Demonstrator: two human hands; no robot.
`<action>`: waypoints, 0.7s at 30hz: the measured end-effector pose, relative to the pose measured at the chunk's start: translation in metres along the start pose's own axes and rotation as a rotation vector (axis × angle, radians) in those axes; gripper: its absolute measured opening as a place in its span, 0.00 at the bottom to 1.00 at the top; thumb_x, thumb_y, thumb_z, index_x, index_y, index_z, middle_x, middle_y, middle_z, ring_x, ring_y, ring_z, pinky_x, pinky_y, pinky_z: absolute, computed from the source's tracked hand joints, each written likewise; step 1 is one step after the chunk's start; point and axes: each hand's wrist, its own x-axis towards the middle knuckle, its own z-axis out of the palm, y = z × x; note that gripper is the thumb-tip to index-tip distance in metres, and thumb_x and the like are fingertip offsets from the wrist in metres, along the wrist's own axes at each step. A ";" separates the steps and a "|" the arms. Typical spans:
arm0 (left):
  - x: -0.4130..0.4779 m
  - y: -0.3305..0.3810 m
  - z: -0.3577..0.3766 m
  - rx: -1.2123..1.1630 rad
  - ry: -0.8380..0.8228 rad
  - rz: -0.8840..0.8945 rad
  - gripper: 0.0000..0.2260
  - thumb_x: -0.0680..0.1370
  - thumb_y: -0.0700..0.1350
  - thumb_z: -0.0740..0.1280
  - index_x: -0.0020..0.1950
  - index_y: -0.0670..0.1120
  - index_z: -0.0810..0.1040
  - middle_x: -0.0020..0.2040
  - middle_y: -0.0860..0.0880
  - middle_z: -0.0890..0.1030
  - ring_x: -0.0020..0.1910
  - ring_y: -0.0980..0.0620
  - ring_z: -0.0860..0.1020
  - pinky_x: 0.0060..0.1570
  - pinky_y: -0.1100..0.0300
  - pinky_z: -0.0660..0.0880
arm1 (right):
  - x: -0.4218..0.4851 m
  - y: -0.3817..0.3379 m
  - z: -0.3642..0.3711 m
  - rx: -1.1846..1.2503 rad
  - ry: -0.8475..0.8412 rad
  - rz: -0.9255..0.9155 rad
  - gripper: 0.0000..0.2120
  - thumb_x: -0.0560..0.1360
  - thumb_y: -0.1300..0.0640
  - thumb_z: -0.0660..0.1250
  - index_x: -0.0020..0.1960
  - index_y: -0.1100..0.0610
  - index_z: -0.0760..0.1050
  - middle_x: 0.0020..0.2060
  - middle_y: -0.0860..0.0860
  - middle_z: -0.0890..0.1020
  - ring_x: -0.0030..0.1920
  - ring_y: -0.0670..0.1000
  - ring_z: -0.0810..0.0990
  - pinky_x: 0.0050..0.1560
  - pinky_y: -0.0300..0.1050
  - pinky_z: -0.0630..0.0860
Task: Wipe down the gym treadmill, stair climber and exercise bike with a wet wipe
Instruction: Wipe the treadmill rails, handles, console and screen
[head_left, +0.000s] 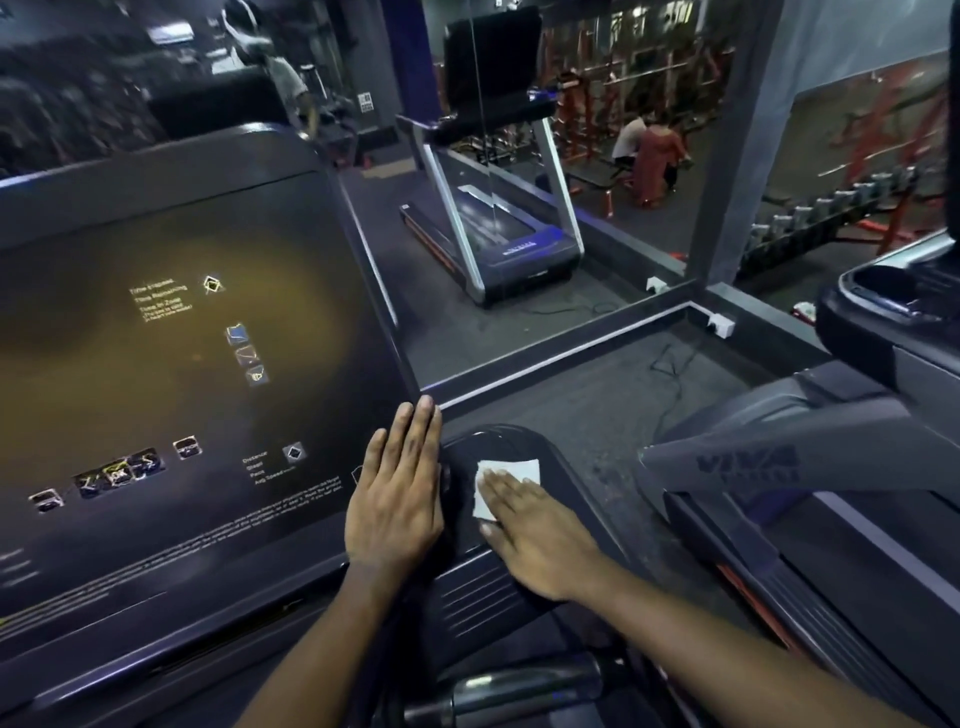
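A large dark treadmill console (171, 374) with faint printed labels fills the left of the head view. My left hand (397, 493) lies flat on the console's lower right corner, fingers together and extended, holding nothing. To its right is the black side tray (566, 499) of the console. A white wet wipe (506, 486) lies on that tray. My right hand (540, 540) presses flat on the wipe, fingers covering its lower left part. A metal handlebar (519, 691) shows at the bottom.
A second treadmill (810, 457) stands close on the right. A mirror wall ahead reflects another treadmill (493, 208), weight racks and two people. A cable (670, 374) and white wall sockets (722, 325) sit on the dark floor beyond the tray.
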 end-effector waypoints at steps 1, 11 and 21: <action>0.000 -0.001 0.003 0.010 -0.004 -0.002 0.25 0.86 0.48 0.43 0.83 0.43 0.54 0.84 0.48 0.52 0.82 0.49 0.52 0.81 0.50 0.46 | 0.004 0.007 0.001 -0.004 -0.009 0.005 0.30 0.85 0.42 0.43 0.83 0.55 0.48 0.82 0.50 0.50 0.82 0.46 0.46 0.77 0.41 0.36; -0.001 -0.002 0.001 0.094 0.028 0.027 0.31 0.80 0.44 0.54 0.83 0.40 0.53 0.84 0.46 0.49 0.82 0.48 0.50 0.81 0.50 0.46 | 0.081 -0.025 -0.011 0.085 -0.114 -0.160 0.23 0.85 0.53 0.53 0.77 0.59 0.66 0.77 0.56 0.67 0.77 0.53 0.64 0.78 0.52 0.59; -0.001 -0.003 0.006 0.085 0.050 0.018 0.30 0.81 0.44 0.54 0.83 0.41 0.52 0.84 0.46 0.51 0.82 0.48 0.51 0.81 0.50 0.47 | 0.049 0.008 -0.025 0.004 -0.077 0.051 0.28 0.87 0.47 0.47 0.83 0.57 0.51 0.82 0.51 0.53 0.82 0.48 0.49 0.80 0.43 0.44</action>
